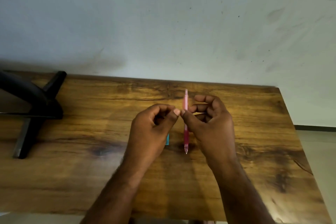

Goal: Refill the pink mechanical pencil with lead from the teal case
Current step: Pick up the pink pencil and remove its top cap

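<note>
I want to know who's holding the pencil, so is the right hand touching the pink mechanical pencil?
Touching. The head view shows the right hand with its thumb pressed on the slim translucent pink mechanical pencil, fingers curled behind the barrel.

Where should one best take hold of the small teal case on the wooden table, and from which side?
Grip the teal case by its exposed right edge, coming from above and the right: the left hand covers the rest, and only that strip shows beside the pink pencil.

Pink pencil (185, 114) in right hand (209, 120)
</note>
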The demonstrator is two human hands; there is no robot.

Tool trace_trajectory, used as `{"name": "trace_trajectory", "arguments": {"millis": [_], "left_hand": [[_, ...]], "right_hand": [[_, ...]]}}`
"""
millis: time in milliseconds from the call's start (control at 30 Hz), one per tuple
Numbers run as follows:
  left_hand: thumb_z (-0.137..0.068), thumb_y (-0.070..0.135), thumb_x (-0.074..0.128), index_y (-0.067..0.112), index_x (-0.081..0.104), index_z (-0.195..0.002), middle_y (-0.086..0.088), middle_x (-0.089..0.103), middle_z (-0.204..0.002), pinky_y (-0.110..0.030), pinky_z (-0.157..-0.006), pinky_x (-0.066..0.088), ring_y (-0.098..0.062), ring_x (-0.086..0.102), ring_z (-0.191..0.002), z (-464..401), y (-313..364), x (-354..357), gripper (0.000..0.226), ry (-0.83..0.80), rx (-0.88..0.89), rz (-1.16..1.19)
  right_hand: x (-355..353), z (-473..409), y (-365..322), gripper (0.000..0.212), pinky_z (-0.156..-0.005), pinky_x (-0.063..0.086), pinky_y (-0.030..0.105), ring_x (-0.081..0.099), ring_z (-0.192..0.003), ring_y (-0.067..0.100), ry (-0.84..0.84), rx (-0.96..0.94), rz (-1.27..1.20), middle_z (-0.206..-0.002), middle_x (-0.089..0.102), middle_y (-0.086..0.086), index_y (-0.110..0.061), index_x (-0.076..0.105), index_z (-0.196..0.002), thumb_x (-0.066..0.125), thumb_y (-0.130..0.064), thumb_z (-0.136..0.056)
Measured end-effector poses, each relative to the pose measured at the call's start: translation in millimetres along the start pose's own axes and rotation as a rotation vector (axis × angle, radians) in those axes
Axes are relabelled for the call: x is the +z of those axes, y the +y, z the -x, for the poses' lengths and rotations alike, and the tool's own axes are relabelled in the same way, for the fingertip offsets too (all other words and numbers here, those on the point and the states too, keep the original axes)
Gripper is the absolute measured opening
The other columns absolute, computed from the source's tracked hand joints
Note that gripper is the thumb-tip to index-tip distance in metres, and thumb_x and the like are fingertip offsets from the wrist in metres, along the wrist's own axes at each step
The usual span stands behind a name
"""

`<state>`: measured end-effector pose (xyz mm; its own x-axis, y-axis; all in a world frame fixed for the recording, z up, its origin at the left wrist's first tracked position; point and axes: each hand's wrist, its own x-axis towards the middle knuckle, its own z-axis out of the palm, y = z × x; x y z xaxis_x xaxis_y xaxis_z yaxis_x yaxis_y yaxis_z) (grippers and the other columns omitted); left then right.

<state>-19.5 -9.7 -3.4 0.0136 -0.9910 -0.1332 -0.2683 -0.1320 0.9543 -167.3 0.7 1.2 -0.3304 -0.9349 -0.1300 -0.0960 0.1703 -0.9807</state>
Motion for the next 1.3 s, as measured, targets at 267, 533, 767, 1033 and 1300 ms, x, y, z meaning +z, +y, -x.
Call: {"name": "trace_trajectory", "arguments": {"millis": [267,533,767,1033,1300], "left_hand": [[-0.077,0.034,0.077,0.020,0.081,-0.100,0.004,0.083,-0.093,-0.016,-0.072,0.060,-0.010,0.080,-0.088,0,6,-2,0.028,-0.223,0.041,0.234],[-0.079,0.016,0.083,0.015,0.082,-0.091,-0.003,0.082,-0.084,-0.020,-0.064,0.060,-0.014,0.079,-0.075,1,4,0,0.012,-0.290,-0.035,0.212],[-0.084,0.007,0.083,0.011,0.080,-0.093,-0.003,0.081,-0.083,-0.024,-0.065,0.063,-0.016,0.078,-0.073,2,4,2,0.011,-0.320,-0.043,0.078],[-0.083,0.008,0.083,0.014,0.080,-0.092,-0.002,0.082,-0.082,-0.021,-0.065,0.062,-0.015,0.079,-0.073,2,3,4,0.011,-0.339,-0.069,0.085],[-0.083,0.008,0.083,0.013,0.080,-0.093,-0.005,0.082,-0.084,-0.027,-0.067,0.065,-0.020,0.080,-0.075,1,3,1,0.011,-0.357,-0.086,0.107]], "right_hand": [[-4,-1,-5,0.040,-0.063,0.062,0.032,0.079,-0.085,0.024,-0.059,0.020,-0.239,-0.097,0.077,0.004,-0.026,0.068,-0.117,0.086,-0.013,-0.083],[-8,-10,-4,0.009,-0.073,0.060,0.029,0.073,-0.082,0.014,-0.097,0.029,-0.201,-0.092,0.079,-0.001,-0.027,0.081,-0.101,0.076,-0.029,-0.093],[-11,-18,-4,0.015,-0.071,0.058,0.032,0.070,-0.075,0.015,-0.028,0.047,-0.210,-0.080,0.076,0.002,-0.017,0.081,-0.087,0.074,-0.029,-0.094],[-9,-20,-2,0.012,-0.064,0.057,0.025,0.070,-0.071,0.014,0.030,0.010,-0.147,-0.078,0.077,0.004,-0.019,0.081,-0.084,0.078,-0.028,-0.091],[-4,-21,1,0.016,-0.068,0.061,0.032,0.070,-0.071,0.017,0.045,0.018,-0.144,-0.077,0.075,0.005,-0.015,0.078,-0.084,0.075,-0.026,-0.094]]}}
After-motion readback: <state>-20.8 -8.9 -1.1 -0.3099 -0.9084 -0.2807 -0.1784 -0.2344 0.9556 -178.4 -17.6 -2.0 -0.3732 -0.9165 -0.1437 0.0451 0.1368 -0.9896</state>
